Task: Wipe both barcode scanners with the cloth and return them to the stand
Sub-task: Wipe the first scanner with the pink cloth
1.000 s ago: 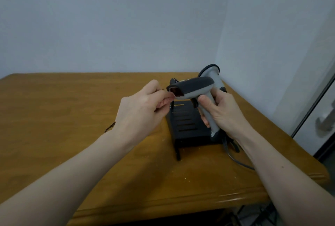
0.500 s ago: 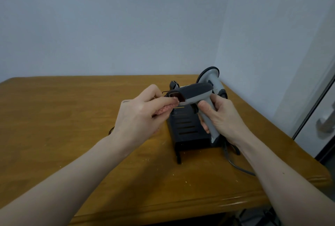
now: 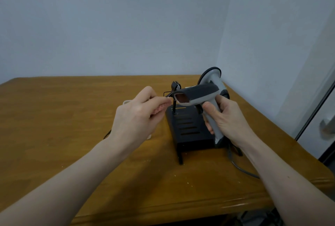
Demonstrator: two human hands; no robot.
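Left hand [image 3: 137, 115] drew back from scanner [image 3: 197, 97]; black stand [image 3: 188, 127] behind.

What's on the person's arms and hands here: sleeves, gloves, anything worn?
Both forearms are bare right down to the frame's lower edge: no sleeves in view. The left hand and right hand wear no gloves, and no rings show on the fingers. A thin dark band peeks out at the left wrist. No watch or markings visible.

- The right hand [image 3: 228, 117] grips a grey barcode scanner [image 3: 201, 97] by its handle above the black stand [image 3: 188, 129].
- The left hand [image 3: 139, 115] pinches a pink cloth [image 3: 160, 108] just beside the scanner's window.
- A second scanner [image 3: 212, 75] sits behind, near the desk's [image 3: 72, 117] far right corner.
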